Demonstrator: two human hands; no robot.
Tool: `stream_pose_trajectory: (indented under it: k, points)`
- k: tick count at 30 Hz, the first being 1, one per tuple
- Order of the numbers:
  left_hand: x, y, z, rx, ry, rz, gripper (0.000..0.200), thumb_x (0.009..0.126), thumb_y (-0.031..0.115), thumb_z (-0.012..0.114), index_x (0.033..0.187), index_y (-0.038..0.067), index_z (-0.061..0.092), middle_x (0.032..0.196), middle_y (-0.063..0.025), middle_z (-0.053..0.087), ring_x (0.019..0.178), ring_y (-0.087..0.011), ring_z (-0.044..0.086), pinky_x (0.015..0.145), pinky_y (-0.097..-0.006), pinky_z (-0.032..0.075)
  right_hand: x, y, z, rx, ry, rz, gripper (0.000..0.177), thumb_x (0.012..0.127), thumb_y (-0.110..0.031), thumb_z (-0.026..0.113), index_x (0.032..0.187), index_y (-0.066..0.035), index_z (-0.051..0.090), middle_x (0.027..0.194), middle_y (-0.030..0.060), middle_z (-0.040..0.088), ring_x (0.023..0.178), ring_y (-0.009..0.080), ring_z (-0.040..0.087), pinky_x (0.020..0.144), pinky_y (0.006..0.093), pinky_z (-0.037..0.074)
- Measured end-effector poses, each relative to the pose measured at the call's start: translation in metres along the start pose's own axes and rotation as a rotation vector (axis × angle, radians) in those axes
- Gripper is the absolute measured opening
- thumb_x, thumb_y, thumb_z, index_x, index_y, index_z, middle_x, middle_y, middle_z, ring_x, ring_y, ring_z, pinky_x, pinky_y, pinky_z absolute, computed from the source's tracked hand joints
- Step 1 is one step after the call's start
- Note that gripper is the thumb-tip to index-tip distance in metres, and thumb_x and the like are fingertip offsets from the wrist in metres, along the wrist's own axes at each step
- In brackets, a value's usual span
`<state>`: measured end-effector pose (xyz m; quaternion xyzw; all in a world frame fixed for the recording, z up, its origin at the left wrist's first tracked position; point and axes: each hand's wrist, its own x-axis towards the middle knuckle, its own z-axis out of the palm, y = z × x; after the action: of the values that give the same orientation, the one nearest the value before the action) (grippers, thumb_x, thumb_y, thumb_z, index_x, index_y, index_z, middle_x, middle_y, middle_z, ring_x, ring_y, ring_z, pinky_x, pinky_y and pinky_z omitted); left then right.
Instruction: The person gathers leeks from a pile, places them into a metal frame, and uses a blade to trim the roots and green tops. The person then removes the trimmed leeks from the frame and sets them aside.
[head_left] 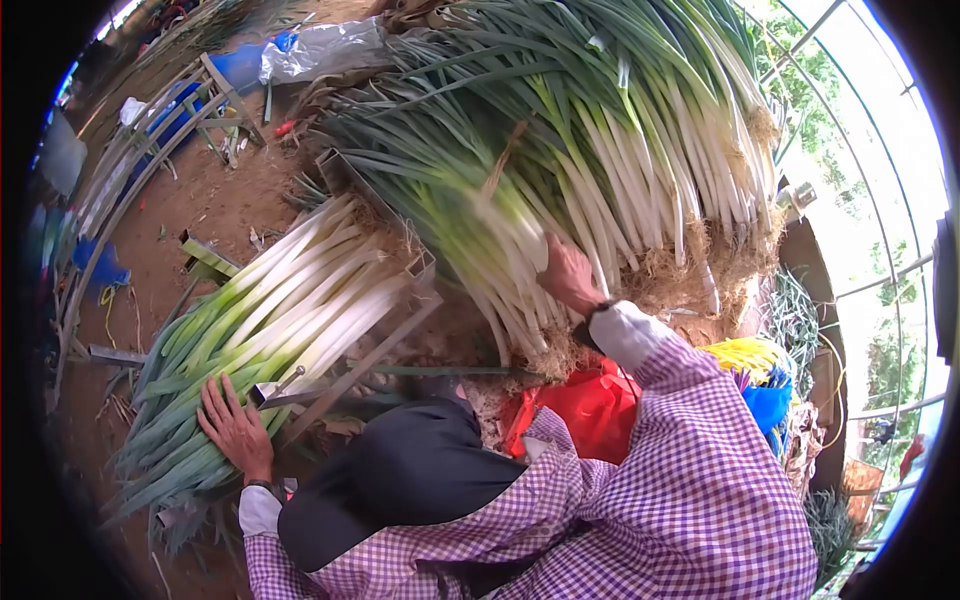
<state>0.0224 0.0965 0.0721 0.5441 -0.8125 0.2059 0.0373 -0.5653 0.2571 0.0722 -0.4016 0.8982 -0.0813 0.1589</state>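
Observation:
My left hand (pixel 236 430) lies with fingers spread on the green leaves of a pile of trimmed green onions (pixel 300 285), which rests across a metal frame (pixel 365 375). My right hand (pixel 572 278) is closed around the white stem of a green onion (pixel 520 232), blurred by motion, at the edge of a large heap of green onions (pixel 620 130). Those in the heap still carry brown, hairy roots (pixel 725 265). The right fingertips are partly hidden. Checked sleeves (pixel 690 440) cover both my arms.
A red bag (pixel 590 410) lies below my right forearm. Yellow strips (pixel 750 355) and a blue bundle (pixel 768 405) are at the right. A metal bar (pixel 345 180) stands between the two piles. A slatted chair (pixel 150 150) is on the bare soil at the upper left.

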Motion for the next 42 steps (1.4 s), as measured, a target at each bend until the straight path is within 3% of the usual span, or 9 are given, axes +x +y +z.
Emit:
stream_pose_trajectory:
  k: [3,9,11,16,23,26,34,37,42]
  points:
    - [-0.003,0.002,0.003,-0.006,0.005,0.003,0.067,0.095,0.019,0.049,0.160,0.012,0.035,0.165,-0.0101,0.035,0.155,-0.0278,0.028,0.124,-0.0507,0.019,-0.026,-0.010,0.015,0.263,-0.074,0.032,0.074,0.069,-0.012,0.074,0.138,-0.001,0.051,0.112,0.0282,0.069,0.106,0.0470,0.066,0.090,0.0514,0.055]
    - [-0.001,0.000,0.002,0.000,-0.002,-0.007,0.063,0.099,0.025,0.050,0.159,0.012,0.037,0.164,-0.0105,0.036,0.154,-0.0282,0.029,0.124,-0.0506,0.020,-0.033,-0.004,0.060,0.649,-0.058,-0.041,0.061,0.064,-0.013,0.083,0.120,0.004,0.064,0.089,0.0204,0.071,0.085,0.0315,0.071,0.076,0.0395,0.056]
    - [0.001,0.001,-0.002,0.023,-0.007,-0.003,0.060,0.104,0.034,0.053,0.157,0.011,0.039,0.163,-0.0113,0.038,0.152,-0.0287,0.032,0.123,-0.0506,0.022,-0.040,-0.014,0.028,0.945,-0.196,-0.075,0.053,0.067,-0.010,0.081,0.116,0.004,0.067,0.091,0.0177,0.072,0.084,0.0284,0.070,0.075,0.0381,0.055]
    - [0.001,0.001,-0.005,-0.026,0.007,-0.020,0.060,0.104,0.037,0.053,0.156,0.010,0.040,0.162,-0.0117,0.039,0.152,-0.0299,0.031,0.123,-0.0525,0.021,-0.079,-0.055,-0.076,0.962,-0.381,-0.082,0.028,0.084,-0.010,0.077,0.108,0.001,0.068,0.085,0.0061,0.066,0.071,0.0194,0.065,0.069,0.0346,0.053]
    - [-0.001,-0.001,-0.005,-0.106,0.035,-0.034,0.061,0.102,0.039,0.056,0.154,0.011,0.043,0.161,-0.0128,0.039,0.151,-0.0316,0.032,0.123,-0.0546,0.021,-0.163,-0.117,-0.184,1.245,-0.602,-0.004,0.026,0.088,-0.008,0.073,0.111,-0.001,0.061,0.084,0.0040,0.063,0.066,0.0120,0.063,0.059,0.0287,0.054]
    - [-0.003,-0.004,-0.001,-0.112,0.098,-0.019,0.062,0.100,0.041,0.058,0.153,0.011,0.045,0.159,-0.0134,0.041,0.149,-0.0317,0.035,0.123,-0.0555,0.022,-0.192,-0.148,-0.217,1.284,-0.628,-0.018,0.051,0.085,-0.006,0.074,0.132,-0.001,0.057,0.091,0.0025,0.062,0.073,0.0106,0.062,0.064,0.0283,0.054]
    - [-0.002,-0.003,-0.007,-0.177,0.055,-0.055,0.063,0.100,0.043,0.057,0.152,0.010,0.047,0.158,-0.0139,0.043,0.149,-0.0320,0.035,0.123,-0.0550,0.020,-0.210,-0.242,-0.235,1.228,-0.727,-0.436,0.077,0.075,-0.011,0.078,0.145,-0.003,0.047,0.092,0.0038,0.059,0.067,0.0104,0.057,0.058,0.0267,0.049]
    - [-0.002,-0.003,-0.006,-0.199,0.060,-0.061,0.063,0.099,0.043,0.059,0.152,0.010,0.048,0.158,-0.0139,0.043,0.149,-0.0319,0.035,0.123,-0.0549,0.021,-0.174,-0.277,-0.213,1.098,-0.756,-0.806,0.076,0.076,-0.020,0.079,0.143,0.003,0.051,0.090,0.0038,0.064,0.072,0.0102,0.064,0.063,0.0269,0.055]
    - [-0.001,-0.006,-0.006,-0.236,0.050,-0.067,0.066,0.096,0.042,0.062,0.152,0.010,0.048,0.157,-0.0154,0.043,0.149,-0.0320,0.035,0.123,-0.0557,0.021,-0.094,-0.345,-0.141,0.782,-0.634,-1.086,0.079,0.075,-0.003,0.075,0.149,0.002,0.048,0.105,0.0118,0.071,0.086,0.0165,0.069,0.075,0.0323,0.058]
